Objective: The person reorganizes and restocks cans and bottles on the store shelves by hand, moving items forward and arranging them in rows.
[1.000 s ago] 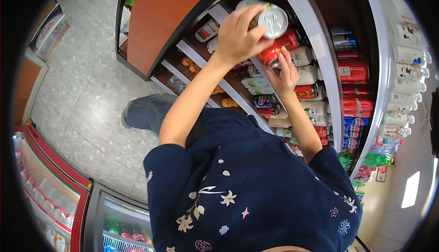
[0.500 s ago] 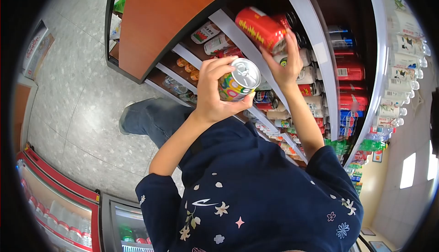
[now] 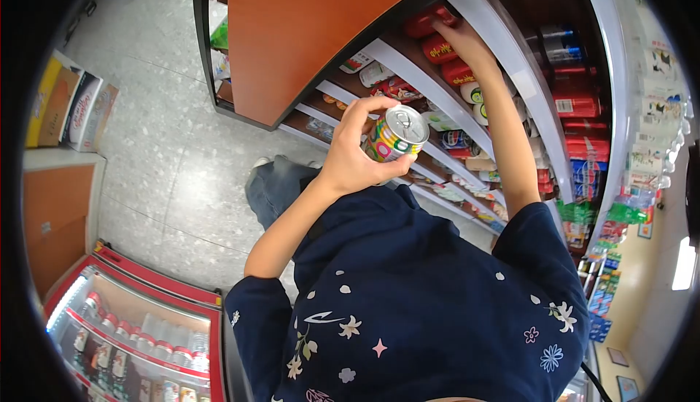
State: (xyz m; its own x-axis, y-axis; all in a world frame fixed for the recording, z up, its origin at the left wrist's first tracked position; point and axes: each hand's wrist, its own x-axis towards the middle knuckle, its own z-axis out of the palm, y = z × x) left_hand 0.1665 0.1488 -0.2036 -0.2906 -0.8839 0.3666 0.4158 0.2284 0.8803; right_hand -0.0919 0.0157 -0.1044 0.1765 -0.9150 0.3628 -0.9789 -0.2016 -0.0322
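In my left hand (image 3: 348, 150) is an upright small can with a multicoloured pattern (image 3: 394, 134). My fingers and thumb wrap round its sides, and its silver top with the pull tab faces me. My right hand (image 3: 467, 41) reaches into the upper shelf and is closed on a red can (image 3: 423, 23) lying on its side at the shelf's far end; the fingers are partly hidden. Beside that hand lies another red can with yellow lettering (image 3: 439, 49), in a row with more cans.
Shelf tiers with white edge strips (image 3: 510, 45) hold rows of cans and bottles. A curved brown side panel (image 3: 313, 30) stands left of them. Red-framed fridges (image 3: 157, 278) with bottles are at the lower left. Cartons (image 3: 84, 110) rest near the grey tiled floor (image 3: 146, 161).
My right hand has moved up and deeper into the shelf with the red can, which now lies in the row. My left hand still holds the patterned can. The view has shifted.
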